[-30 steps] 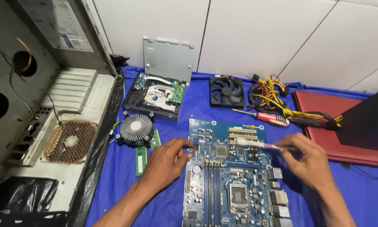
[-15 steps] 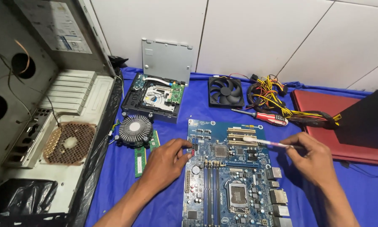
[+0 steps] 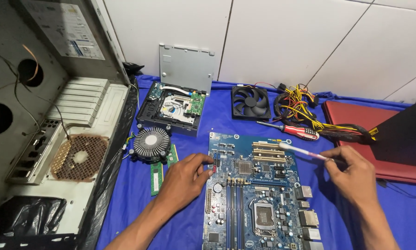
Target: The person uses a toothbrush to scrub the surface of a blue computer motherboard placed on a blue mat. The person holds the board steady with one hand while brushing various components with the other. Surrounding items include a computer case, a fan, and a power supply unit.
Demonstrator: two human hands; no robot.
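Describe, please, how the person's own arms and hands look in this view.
Both forearms are bare, with no sleeve in view. The left hand and right hand wear no gloves; no ring, watch or bracelet shows on the fingers or wrists.

L hand (image 3: 182,180) bare, no glove | R hand (image 3: 353,176) bare | sleeves: none seen, maybe off-frame

Even, fairly bright indoor light, soft shadows, sharp focus, slight wide-angle bending at the edges.
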